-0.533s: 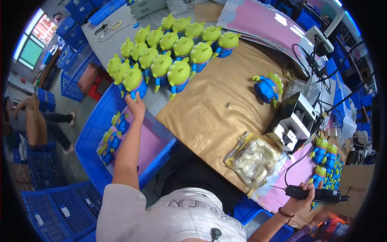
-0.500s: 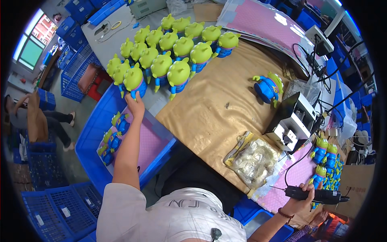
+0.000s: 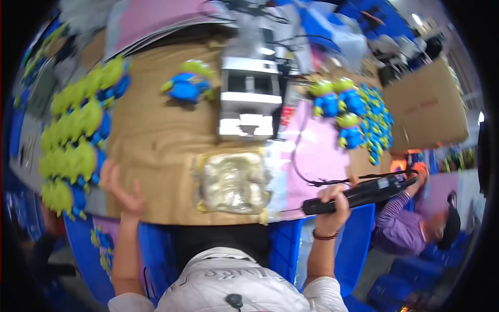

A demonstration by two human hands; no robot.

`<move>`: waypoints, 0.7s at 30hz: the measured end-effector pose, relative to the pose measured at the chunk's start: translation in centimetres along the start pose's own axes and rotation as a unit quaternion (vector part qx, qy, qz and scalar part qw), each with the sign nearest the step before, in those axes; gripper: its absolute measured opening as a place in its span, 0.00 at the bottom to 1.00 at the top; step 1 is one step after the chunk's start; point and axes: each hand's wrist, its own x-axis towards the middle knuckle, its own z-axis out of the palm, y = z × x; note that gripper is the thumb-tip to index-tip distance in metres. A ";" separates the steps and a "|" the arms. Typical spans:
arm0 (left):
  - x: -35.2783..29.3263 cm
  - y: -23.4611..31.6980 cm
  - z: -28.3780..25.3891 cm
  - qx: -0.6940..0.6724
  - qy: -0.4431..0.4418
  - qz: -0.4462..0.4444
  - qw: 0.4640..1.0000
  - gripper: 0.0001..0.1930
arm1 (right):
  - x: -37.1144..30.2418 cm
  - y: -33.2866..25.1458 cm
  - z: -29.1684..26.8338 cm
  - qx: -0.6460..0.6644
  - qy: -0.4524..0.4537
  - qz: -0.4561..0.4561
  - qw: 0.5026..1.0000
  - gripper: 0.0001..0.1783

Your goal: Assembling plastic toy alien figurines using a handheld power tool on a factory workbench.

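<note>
Our right hand point(image 3: 333, 214) is wrapped around a black driver point(image 3: 370, 195), while our left hand point(image 3: 130, 202) has its fingers spread with nothing visible in it, just beside some toy figures point(image 3: 73, 125); too blurry to tell if a fingertip touches one. Biggest stuff first: a tan sheet point(image 3: 161, 127) covers most of the bench in front of us, and those figures line up in rows along its left side. We'd guess they're light, hard and kinda slick, so take them by the body. They look round-headed, bright green up top and blue below. Near the front edge there's a lumpy, shiny pad point(image 3: 234, 182) in clear film. Next size down is the driver, held over the front of a pink mat point(image 3: 325, 158). We reckon it's got some heft, stiff and smooth, so mid-barrel seems the sweet spot, away from either end. Looks-wise it's a long slim cylinder, a bit tilted, with a pale patch toward the back. Tiniest is the thin bit point(image 3: 291, 210) poking out its left end, probably the fragile part, so we'd keep fingers off that.
</note>
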 end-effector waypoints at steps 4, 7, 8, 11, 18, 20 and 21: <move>9.5 15.5 13.0 -0.338 -0.221 0.120 0.907 0.16 | -2.4 0.0 -2.5 0.006 0.028 -0.008 1.000 0.39; 11.7 28.3 22.9 -0.443 -0.283 0.242 0.816 0.17 | -4.3 0.0 -5.0 -0.004 0.062 -0.001 0.998 0.41; 11.8 31.6 26.1 -0.459 -0.292 0.281 0.790 0.17 | -4.5 0.0 -5.6 0.001 0.066 -0.004 0.998 0.41; 12.8 38.8 34.8 -0.352 -0.296 0.361 0.811 0.18 | -5.3 0.0 -8.0 0.001 0.090 -0.002 0.996 0.41; 18.9 50.6 48.0 -0.100 -0.301 0.318 0.893 0.21 | -4.6 0.3 -11.8 -0.033 0.153 0.004 0.988 0.41; 19.0 53.1 50.1 -0.045 -0.386 0.230 0.892 0.25 | -4.1 0.4 -12.6 -0.050 0.180 -0.007 0.982 0.40; 18.8 53.9 51.1 -0.026 -0.407 0.196 0.892 0.26 | -4.0 0.4 -13.1 -0.054 0.188 -0.013 0.981 0.41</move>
